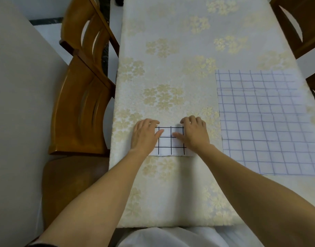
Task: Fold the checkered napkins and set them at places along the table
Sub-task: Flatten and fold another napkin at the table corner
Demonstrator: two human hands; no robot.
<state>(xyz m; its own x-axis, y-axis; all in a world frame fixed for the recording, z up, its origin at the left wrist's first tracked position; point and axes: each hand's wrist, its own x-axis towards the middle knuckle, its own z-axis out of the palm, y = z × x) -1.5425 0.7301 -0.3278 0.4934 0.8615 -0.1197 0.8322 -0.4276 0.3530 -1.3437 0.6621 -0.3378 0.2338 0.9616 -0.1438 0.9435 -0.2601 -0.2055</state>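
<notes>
While both palms lie flat on it, the folded napkin [171,140] is pinned to the tablecloth [171,50], and that looks like the point of the pose: pressing from both ends at once should flatten the layers and set the creases without letting the small packet slide on the smooth cloth. The left hand [146,135] covers the napkin's left end, fingers spread and extended, thumb pointing in toward the middle; it grips nothing, only bears down. The right hand [195,133] mirrors it on the right end, open and flat too, with the fingertips curled slightly over the far edge. Between the two thumbs a strip of black-lined check shows. The napkin's long axis runs side to side, from one hand to the other, with its near edge straight and square to the person. Just beyond the right hand's outer side lies a much larger unfolded napkin [267,122] with pale blue lines, spread flat and apart from the folded one, probably waiting its turn. To the outside of the left hand, past the table edge, stands a wooden chair [81,107], which suggests this spot is meant as a place setting.
</notes>
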